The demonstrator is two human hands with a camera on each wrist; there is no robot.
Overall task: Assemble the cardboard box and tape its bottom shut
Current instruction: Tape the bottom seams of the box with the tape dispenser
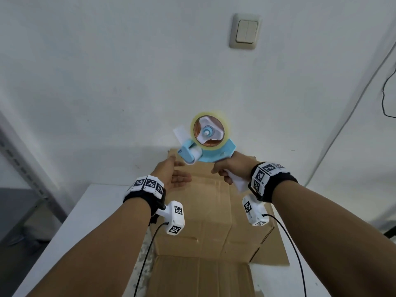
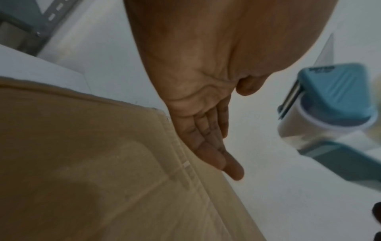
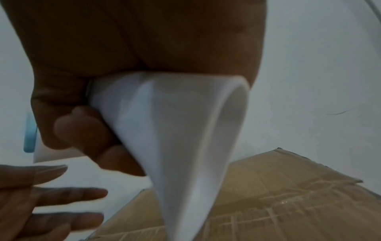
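Over cardboard box (image 1: 214,213) — right hand (image 1: 232,168) grips tape dispenser (image 1: 206,142), label unreadable; left hand (image 1: 171,175) flat, fingers straight.

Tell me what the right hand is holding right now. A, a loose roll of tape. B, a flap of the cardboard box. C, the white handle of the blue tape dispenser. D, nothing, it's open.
C: the right hand has its fingers curled round the white handle of the tape dispenser, held up above the cardboard box.
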